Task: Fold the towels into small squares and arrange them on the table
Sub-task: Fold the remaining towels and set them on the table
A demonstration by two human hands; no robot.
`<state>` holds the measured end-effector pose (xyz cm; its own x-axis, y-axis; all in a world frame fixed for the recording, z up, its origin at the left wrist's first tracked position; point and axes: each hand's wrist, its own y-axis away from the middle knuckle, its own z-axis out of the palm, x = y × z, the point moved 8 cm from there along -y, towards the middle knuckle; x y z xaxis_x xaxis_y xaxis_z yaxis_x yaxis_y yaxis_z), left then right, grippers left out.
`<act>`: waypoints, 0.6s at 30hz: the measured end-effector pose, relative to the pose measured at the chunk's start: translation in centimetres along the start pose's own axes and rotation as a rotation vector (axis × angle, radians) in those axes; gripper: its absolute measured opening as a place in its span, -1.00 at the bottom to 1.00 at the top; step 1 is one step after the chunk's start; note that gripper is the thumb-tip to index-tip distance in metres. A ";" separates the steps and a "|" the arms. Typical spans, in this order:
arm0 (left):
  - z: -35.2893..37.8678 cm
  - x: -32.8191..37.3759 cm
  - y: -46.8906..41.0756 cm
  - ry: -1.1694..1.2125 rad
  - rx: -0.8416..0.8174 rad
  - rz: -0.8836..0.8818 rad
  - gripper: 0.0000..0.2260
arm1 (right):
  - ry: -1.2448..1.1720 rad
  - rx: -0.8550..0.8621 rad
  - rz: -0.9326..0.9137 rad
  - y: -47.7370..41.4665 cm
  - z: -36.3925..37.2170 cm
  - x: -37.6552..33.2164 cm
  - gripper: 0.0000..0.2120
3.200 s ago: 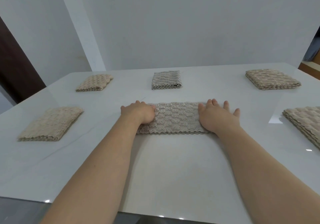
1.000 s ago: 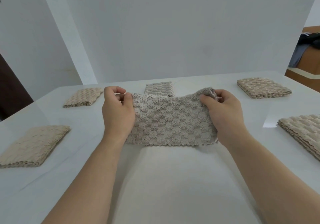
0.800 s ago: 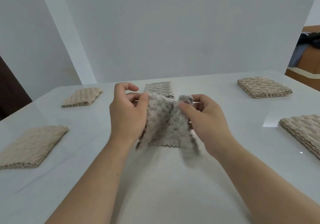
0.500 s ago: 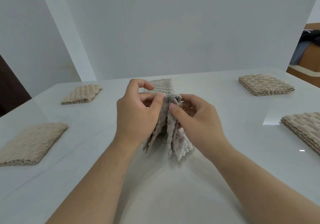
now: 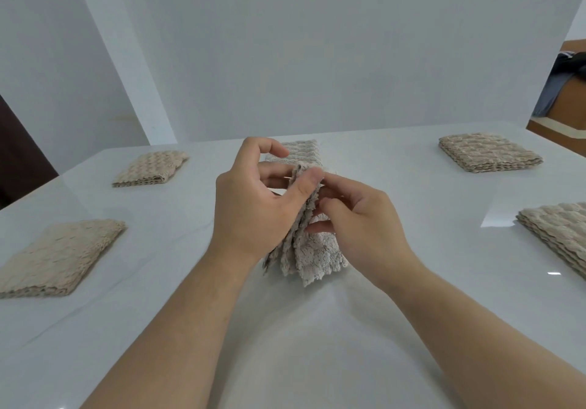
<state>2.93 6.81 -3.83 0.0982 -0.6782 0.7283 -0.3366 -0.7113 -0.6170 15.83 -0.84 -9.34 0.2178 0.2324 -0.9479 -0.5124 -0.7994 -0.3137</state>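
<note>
A beige waffle-textured towel (image 5: 312, 255) hangs folded in half above the middle of the white table (image 5: 317, 345), its lower edges near the tabletop. My left hand (image 5: 253, 209) pinches its top corners between thumb and fingers. My right hand (image 5: 358, 228) holds the towel's right side lower down, fingers curled against the cloth. Several folded towels lie around: one at the near left (image 5: 60, 258), one at the far left (image 5: 149, 169), one behind my hands (image 5: 304, 150), one at the far right (image 5: 488, 152), one at the right edge (image 5: 561, 231).
A white wall stands right behind the table's far edge. A dark door frame (image 5: 19, 161) shows at the left. Wooden furniture with dark cloth (image 5: 564, 91) sits beyond the table's right corner. The table's near edge runs along the bottom of the view.
The towel lay flat under both hands, then was lifted and its two ends brought together. Since half a second ago my right hand slid down from the top corners onto the towel's side.
</note>
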 end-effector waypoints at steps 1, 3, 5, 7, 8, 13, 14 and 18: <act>0.1 -0.1 0.0 -0.009 -0.005 0.001 -0.60 | 0.010 -0.004 -0.011 -0.1 0.0 0.1 -0.55; 0.1 -0.2 0.0 -0.031 -0.009 0.006 -0.54 | 0.031 -0.019 -0.026 -0.1 0.0 0.4 -0.57; 0.1 -0.2 -0.1 -0.060 -0.003 0.017 -0.52 | 0.056 -0.037 -0.033 -0.1 0.1 0.6 -0.52; 0.0 -0.3 -0.2 -0.071 0.011 0.025 -0.56 | 0.060 -0.060 -0.048 0.0 0.4 0.6 -0.46; -0.1 -0.4 -0.3 -0.069 0.019 0.027 -0.60 | 0.045 -0.072 -0.056 0.0 0.5 0.5 -0.44; -1.0 -1.1 -0.8 -0.032 0.087 0.037 -0.72 | 0.157 0.124 -0.129 -0.1 -1.4 -0.5 -0.59; -1.1 -1.1 -0.9 -0.026 0.095 0.041 -0.73 | 0.245 0.196 -0.153 -0.1 -2.2 -0.8 -0.62; -1.3 -0.9 -1.0 0.000 0.102 0.070 -0.75 | 0.416 0.248 -0.136 -0.3 -3.3 -0.9 -0.64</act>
<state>1.99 8.37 -3.55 0.0779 -0.7271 0.6821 -0.2453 -0.6771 -0.6938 18.54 -2.70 -8.22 0.5827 0.0443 -0.8115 -0.6278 -0.6095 -0.4841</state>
